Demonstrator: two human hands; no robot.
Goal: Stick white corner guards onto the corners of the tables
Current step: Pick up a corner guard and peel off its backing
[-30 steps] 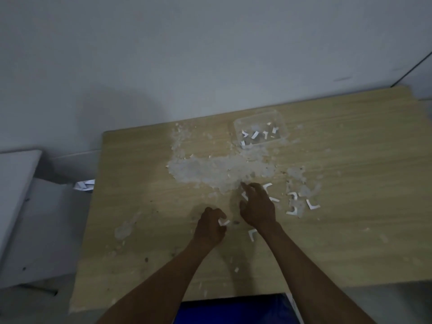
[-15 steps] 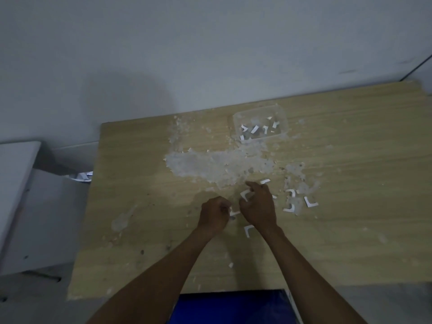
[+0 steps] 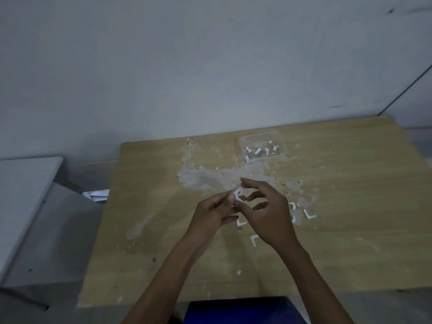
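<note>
Both hands meet above mid-counter (image 3: 350,183): left hand (image 3: 210,215) pinches the guard (image 3: 238,195) from the left, right hand (image 3: 268,213) pinches its right side with other fingers spread, near-left counter corner nearest, on the left hand's side.

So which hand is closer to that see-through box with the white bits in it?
Right. The right hand sits below the clear box, almost straight in front of it. The left hand is farther off, below and to the box's left.
</note>
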